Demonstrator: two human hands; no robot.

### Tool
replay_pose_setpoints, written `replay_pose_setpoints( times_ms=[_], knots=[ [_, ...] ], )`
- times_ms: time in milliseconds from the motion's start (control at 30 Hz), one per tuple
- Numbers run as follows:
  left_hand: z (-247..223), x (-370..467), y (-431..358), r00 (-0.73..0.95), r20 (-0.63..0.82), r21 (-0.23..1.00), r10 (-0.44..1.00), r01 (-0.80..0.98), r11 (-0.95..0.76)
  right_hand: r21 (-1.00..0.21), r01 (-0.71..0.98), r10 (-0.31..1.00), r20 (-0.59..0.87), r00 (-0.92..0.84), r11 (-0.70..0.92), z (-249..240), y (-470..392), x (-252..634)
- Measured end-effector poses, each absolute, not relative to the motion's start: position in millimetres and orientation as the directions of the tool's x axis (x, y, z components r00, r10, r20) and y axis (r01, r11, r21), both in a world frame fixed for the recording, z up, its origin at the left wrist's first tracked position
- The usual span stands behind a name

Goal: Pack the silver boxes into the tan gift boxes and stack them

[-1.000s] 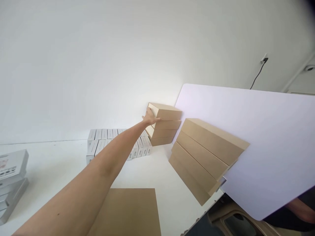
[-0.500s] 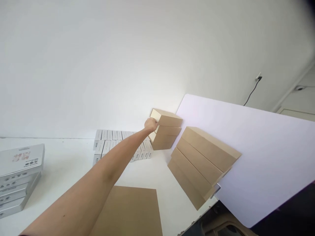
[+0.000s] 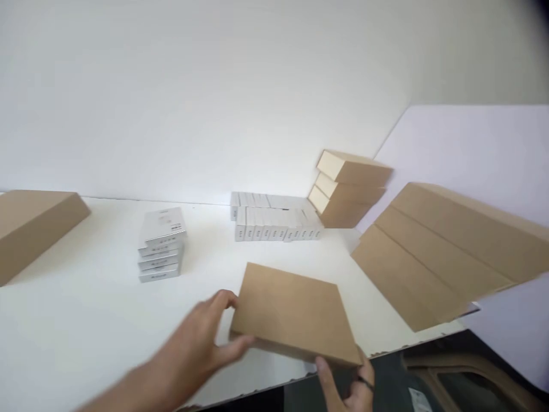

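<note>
Brown box (image 3: pixel 295 315) is held broad face up at worktop's (image 3: pixel 86 326) front edge, near R corner seen past that edge; whether its base is resting on the top can't be told. That corner is gripped by R hand (image 3: pixel 346 392), thumb on front face, fingers wrapped round R end; dark ring (image 3: pixel 364 382) is worn. L hand (image 3: pixel 201 343) is held part-open abt near L corner, thumb by front face, fingers by L side; blurred, so firm hold can't be confirmed. Silver-white stack (image 3: pixel 160 252) is set to the L, betw. front & back edges. Small white boxes (image 3: pixel 278 223) are lined up in rows nr back edge. Smaller brown stack (image 3: pixel 358 191) is placed at back R corner; larger brown stack (image 3: pixel 441 257) is set along R edge, beside upright pale panel (image 3: pixel 480 143). Lg brown carton (image 3: pixel 38 229) is placed far L nr back edge, partly cut off.
</note>
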State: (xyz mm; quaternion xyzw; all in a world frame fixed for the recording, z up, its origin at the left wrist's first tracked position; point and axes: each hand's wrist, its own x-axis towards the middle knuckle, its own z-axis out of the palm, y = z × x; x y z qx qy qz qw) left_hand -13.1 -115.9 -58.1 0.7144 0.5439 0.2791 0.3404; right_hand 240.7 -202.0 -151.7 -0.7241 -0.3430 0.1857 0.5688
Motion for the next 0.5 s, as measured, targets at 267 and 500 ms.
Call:
replay_pose_setpoints(
  times_ms=[267,500],
  knots=[
    [-139.4,26.6,-163.4,-0.094,0.071,0.875,0.993,0.485,-0.016,-0.961,0.273,0.662,0.171,0.730,-0.053,-149.1,-188.6,245.9],
    [-138.2,-29.9,-187.2,-0.201,0.149,0.905,0.968,0.422,-0.052,-0.981,0.193,0.702,0.132,0.700,-0.008,-146.8,-184.6,191.0]
  ],
)
